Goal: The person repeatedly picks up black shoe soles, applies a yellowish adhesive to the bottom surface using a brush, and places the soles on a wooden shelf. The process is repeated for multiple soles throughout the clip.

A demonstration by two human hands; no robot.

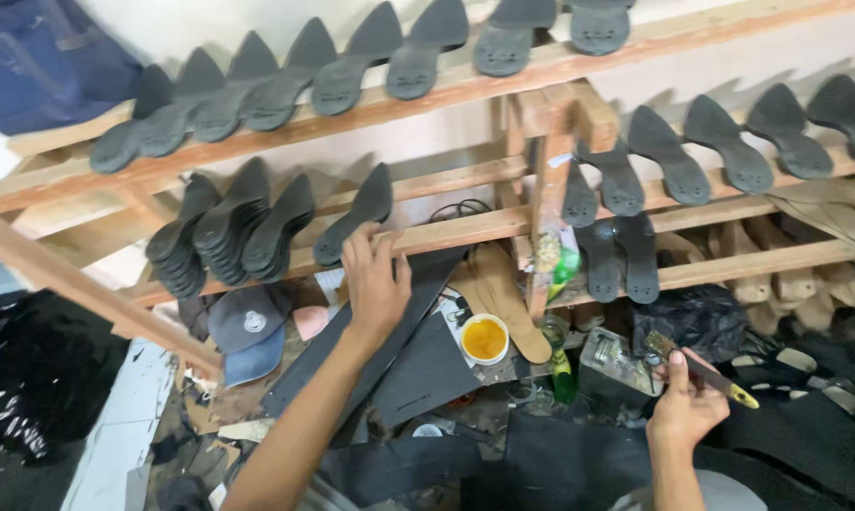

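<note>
On the lower wooden rail (pixel 465 227), the left hand (pixel 375 284) touches a dark shoe sole (pixel 355 214) propped against the rack.
Its fingers are spread, closed on nothing; the right hand (pixel 685 402), low at right, is clamped on a yellow-handled brush (pixel 700 369). Between the hands, on the cluttered counter (pixel 427 378), stands a small white cup of yellow glue (pixel 484 338); a green-and-white packet (pixel 566 265) hangs beside the rack post. Further rows of soles (pixel 286 80) line the upper rails.

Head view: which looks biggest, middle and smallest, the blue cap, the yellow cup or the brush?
1. Blue cap
2. Brush in the right hand, long but thin
3. Yellow cup
Brush and cup look close; the brush is nearer the camera, so that's unsure.
</note>
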